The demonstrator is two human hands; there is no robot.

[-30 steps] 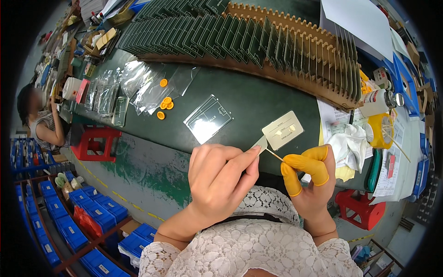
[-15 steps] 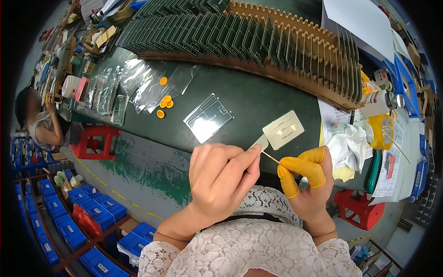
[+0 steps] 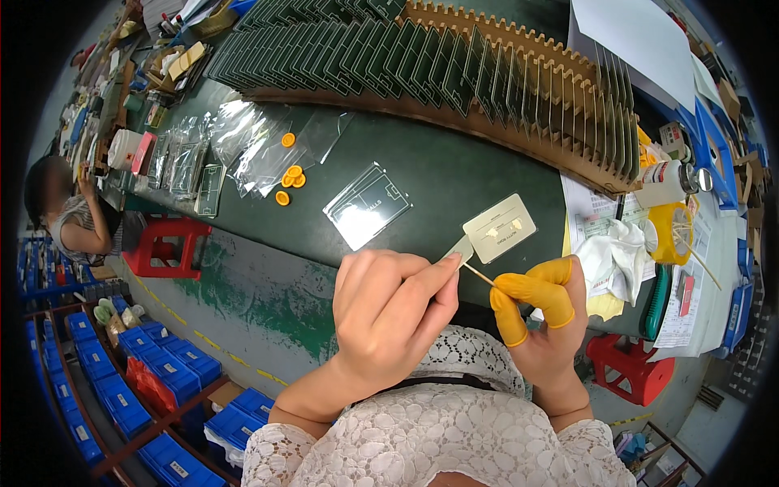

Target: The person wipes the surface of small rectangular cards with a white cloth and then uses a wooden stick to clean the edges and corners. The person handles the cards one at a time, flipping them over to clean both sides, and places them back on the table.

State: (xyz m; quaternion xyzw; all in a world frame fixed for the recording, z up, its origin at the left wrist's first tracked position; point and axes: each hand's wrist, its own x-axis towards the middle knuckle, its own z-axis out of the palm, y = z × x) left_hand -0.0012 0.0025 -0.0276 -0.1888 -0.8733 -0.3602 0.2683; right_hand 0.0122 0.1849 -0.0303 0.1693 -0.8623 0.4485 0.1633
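My left hand [image 3: 388, 316] is bare and pinches a small pale flat piece [image 3: 463, 248] between thumb and fingertips. My right hand [image 3: 545, 325] wears yellow finger cots on its thumb and fingers. They grip a thin wooden stick [image 3: 480, 277], whose far end meets the pale piece at my left fingertips. A small white tip shows behind the right fingers; whether it belongs to the stick I cannot tell. Just beyond my hands lies a cream card [image 3: 510, 225] with rounded corners. To its left, a clear sleeve [image 3: 369, 207] holds dark green cards.
A long brown slotted rack [image 3: 406, 109] of upright green cards spans the back. Orange rolled finger cots [image 3: 296, 178] and clear bags [image 3: 260, 154] lie at left. On the right are a white cloth [image 3: 610, 260], a yellow tape roll [image 3: 667, 235] and a bottle [image 3: 667, 185]. Another person sits far left.
My right hand has shifted slightly with the stick, and a small white tip now shows behind its fingers. My left hand stays in place.
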